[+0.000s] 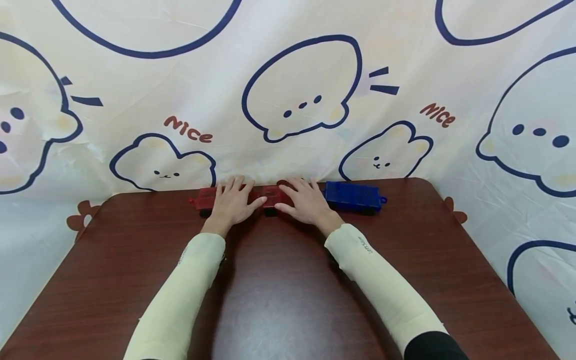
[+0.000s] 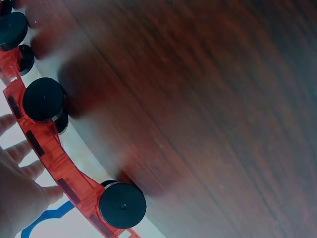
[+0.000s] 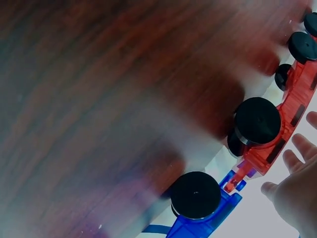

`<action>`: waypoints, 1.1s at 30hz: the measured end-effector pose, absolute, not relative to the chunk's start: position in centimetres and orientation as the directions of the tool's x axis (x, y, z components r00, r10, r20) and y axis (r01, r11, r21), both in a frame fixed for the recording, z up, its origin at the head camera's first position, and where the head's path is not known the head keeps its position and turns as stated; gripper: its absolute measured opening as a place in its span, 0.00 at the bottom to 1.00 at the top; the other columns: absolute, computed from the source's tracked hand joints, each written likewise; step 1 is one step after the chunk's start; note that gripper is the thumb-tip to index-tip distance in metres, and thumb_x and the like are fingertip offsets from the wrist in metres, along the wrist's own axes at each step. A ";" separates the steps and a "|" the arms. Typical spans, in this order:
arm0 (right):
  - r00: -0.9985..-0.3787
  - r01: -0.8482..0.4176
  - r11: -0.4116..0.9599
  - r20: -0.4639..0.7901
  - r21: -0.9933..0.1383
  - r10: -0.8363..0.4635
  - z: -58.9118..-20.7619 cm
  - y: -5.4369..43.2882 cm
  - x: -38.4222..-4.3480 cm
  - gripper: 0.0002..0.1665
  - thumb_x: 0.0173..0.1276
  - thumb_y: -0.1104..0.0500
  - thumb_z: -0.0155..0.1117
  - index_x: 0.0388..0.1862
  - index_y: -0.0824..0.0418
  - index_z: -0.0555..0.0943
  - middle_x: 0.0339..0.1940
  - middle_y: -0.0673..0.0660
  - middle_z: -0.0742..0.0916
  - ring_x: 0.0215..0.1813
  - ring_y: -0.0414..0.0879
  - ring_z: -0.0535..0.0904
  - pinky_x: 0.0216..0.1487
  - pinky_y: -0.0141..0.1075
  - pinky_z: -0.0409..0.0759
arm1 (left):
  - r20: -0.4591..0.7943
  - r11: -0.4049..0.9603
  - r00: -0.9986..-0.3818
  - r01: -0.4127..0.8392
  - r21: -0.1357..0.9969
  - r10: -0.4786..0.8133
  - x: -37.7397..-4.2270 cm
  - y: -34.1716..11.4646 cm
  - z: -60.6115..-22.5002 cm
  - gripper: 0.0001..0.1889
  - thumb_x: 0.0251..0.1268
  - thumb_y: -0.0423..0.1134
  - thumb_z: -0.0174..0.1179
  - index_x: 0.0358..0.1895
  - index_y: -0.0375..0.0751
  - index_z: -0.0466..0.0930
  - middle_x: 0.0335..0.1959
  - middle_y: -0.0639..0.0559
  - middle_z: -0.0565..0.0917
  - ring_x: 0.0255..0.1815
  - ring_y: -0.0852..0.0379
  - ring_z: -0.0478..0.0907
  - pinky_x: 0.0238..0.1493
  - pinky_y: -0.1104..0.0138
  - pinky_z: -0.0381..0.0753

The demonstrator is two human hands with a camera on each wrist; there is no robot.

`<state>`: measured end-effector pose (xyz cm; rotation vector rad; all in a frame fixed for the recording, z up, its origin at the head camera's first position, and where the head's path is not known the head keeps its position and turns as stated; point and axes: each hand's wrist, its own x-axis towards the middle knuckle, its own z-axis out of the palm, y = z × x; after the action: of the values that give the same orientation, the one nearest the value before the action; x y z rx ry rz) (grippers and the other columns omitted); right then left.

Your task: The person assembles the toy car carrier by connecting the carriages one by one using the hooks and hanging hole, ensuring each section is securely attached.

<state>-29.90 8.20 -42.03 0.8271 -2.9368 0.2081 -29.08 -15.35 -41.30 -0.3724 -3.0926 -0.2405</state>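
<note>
A row of see-through toy train cars with black wheels stands along the table's far edge. My left hand (image 1: 234,202) rests over the left red car (image 1: 206,199), fingers spread and fairly straight. Over the middle red car (image 1: 271,195) lies my right hand (image 1: 310,202), its fingers also extended and covering much of that car. A blue car (image 1: 353,196) stands at the right end, beside the right hand. In the right wrist view, the red car's coupling (image 3: 237,179) meets the blue car's front end. The left wrist view shows fingertips (image 2: 34,169) along the red side.
The brown wooden table (image 1: 279,300) stretches from the cars toward me. Right behind its far edge hangs a pale cloth (image 1: 297,160) with blue cartoon outlines, which also runs down both sides. Pale sleeves (image 1: 373,270) cover both forearms.
</note>
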 end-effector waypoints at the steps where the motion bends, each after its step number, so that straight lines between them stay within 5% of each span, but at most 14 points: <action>1: -0.850 -0.525 0.844 0.112 -0.109 -0.514 -42.1 8.2 -29.9 0.42 0.75 0.29 0.47 0.80 0.48 0.65 0.80 0.56 0.65 0.80 0.55 0.56 0.77 0.63 0.45 | 0.032 0.960 -0.971 0.238 0.149 0.236 -29.1 -15.4 -41.3 0.43 0.73 0.71 0.43 0.80 0.45 0.58 0.80 0.38 0.55 0.80 0.35 0.46 0.75 0.35 0.40; 25: -0.864 -0.502 0.853 0.044 -0.142 -0.501 -42.6 8.3 -30.1 0.42 0.76 0.30 0.48 0.81 0.48 0.63 0.81 0.56 0.63 0.80 0.55 0.56 0.79 0.58 0.45 | -0.007 0.953 -0.974 0.222 0.205 0.228 -28.9 -17.1 -41.7 0.47 0.69 0.76 0.40 0.81 0.49 0.56 0.79 0.39 0.57 0.80 0.36 0.47 0.71 0.29 0.36; 33: -0.863 -0.504 0.846 0.055 -0.175 -0.503 -42.6 8.4 -30.1 0.42 0.75 0.30 0.50 0.80 0.49 0.65 0.80 0.56 0.65 0.80 0.55 0.58 0.79 0.58 0.44 | 0.005 0.942 -0.965 0.258 0.215 0.263 -28.9 -17.5 -41.8 0.44 0.72 0.71 0.46 0.81 0.47 0.56 0.78 0.38 0.59 0.79 0.36 0.48 0.70 0.28 0.36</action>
<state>-30.08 8.40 -42.60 0.8212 -3.0115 0.2891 -28.91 -17.52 -41.82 -0.4183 -3.1190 -0.3410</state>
